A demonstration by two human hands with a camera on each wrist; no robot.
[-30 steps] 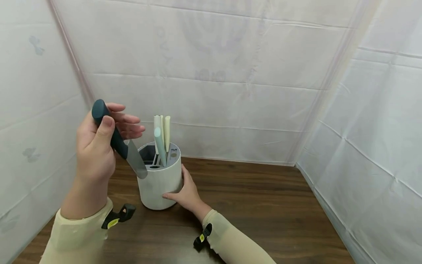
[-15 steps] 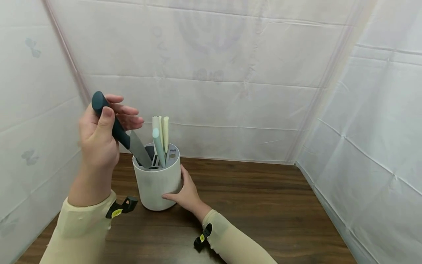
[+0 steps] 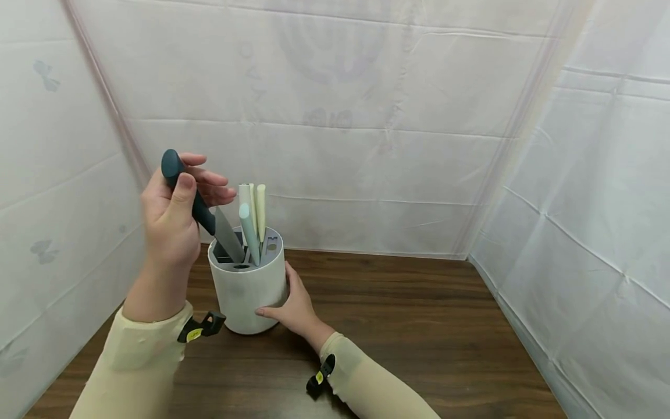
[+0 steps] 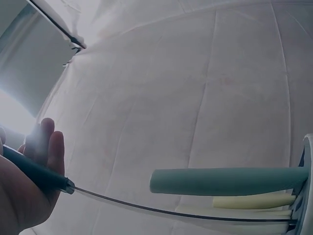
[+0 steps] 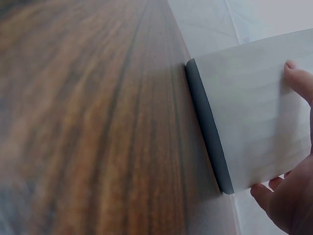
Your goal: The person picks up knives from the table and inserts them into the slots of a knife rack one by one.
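My left hand (image 3: 170, 224) pinches the dark-handled knife (image 3: 201, 214), its blade tip just inside the white knife holder (image 3: 246, 294) at the holder's left slots. My right hand (image 3: 294, 305) braces the holder's right wall, fingers wrapped around it. If the tilted blade misses its slot, it could jam, scrape the pale handles (image 3: 251, 218) beside it, or tip the holder.
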